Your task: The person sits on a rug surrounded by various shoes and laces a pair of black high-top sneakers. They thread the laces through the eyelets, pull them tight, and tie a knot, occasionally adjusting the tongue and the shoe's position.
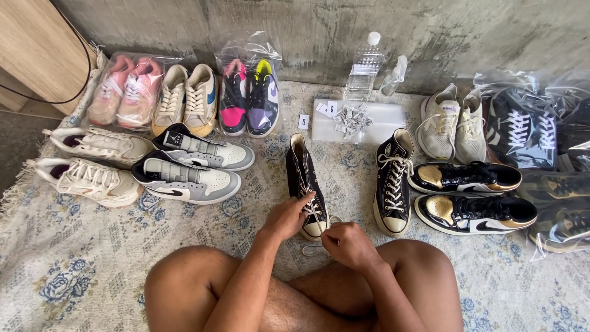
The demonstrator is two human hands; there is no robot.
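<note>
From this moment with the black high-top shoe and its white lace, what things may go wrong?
1. The left hand rests on the laces of the black high-top shoe while the right hand pinches the white lace near the toe; the loose end on the rug might slip out of an eyelet.
2. The second high-top stands close beside the right hand; a wide pull may knock it over.
</note>
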